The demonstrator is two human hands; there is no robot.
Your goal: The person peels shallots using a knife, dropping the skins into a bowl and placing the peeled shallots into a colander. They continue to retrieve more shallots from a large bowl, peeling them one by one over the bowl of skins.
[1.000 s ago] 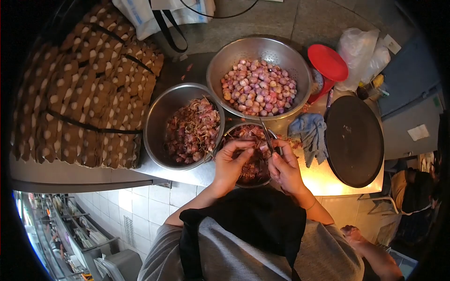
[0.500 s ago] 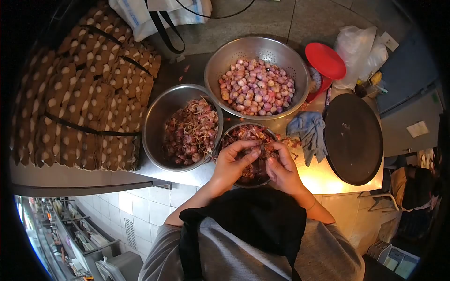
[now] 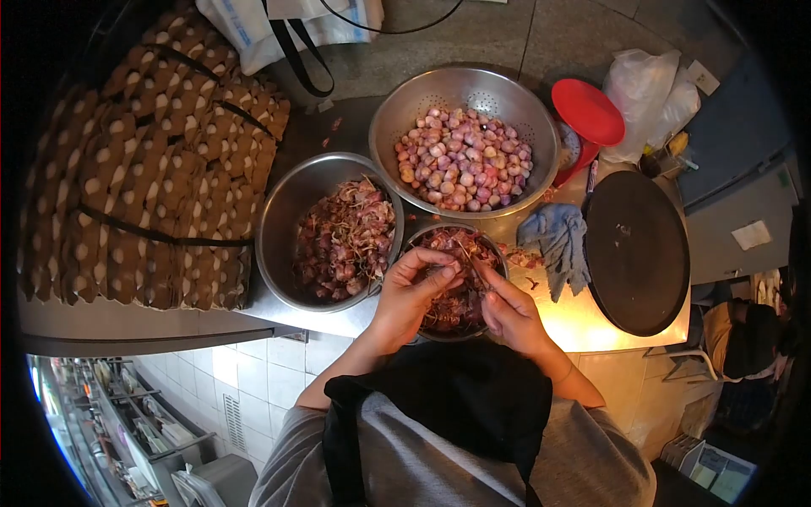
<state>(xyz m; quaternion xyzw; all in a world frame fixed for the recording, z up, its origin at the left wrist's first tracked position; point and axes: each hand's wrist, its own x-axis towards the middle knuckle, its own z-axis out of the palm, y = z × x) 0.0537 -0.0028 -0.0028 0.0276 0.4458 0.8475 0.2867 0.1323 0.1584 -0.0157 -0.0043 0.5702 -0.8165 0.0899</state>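
Note:
My left hand [image 3: 414, 296] is closed in a pinch on a shallot [image 3: 452, 265], mostly covered by the fingers. Fingers of my right hand [image 3: 514, 314] are closed round a thin knife-like tool [image 3: 475, 269] that slants toward the left hand; I cannot tell its exact kind. Both hands are over a small metal bowl [image 3: 505, 264] holding reddish papery skins [image 3: 452, 314]. To the left, a larger metal bowl [image 3: 274, 262] contains unpeeled shallots [image 3: 342, 245] with dry roots and skins. Behind, peeled shallots [image 3: 465, 160] fill much of a metal colander [image 3: 541, 127].
Stacked egg trays [image 3: 144, 186] occupy the left side. A blue-grey cloth [image 3: 553, 241] and a round black tray [image 3: 638, 253] lie on the metal table [image 3: 566, 325] at right. Farther back are a red scale [image 3: 589, 111] and white plastic bags [image 3: 640, 97].
My hands have drawn slightly apart over the small bowl. The fingers of my right hand have lowered and moved a little right, exposing the thin tool.

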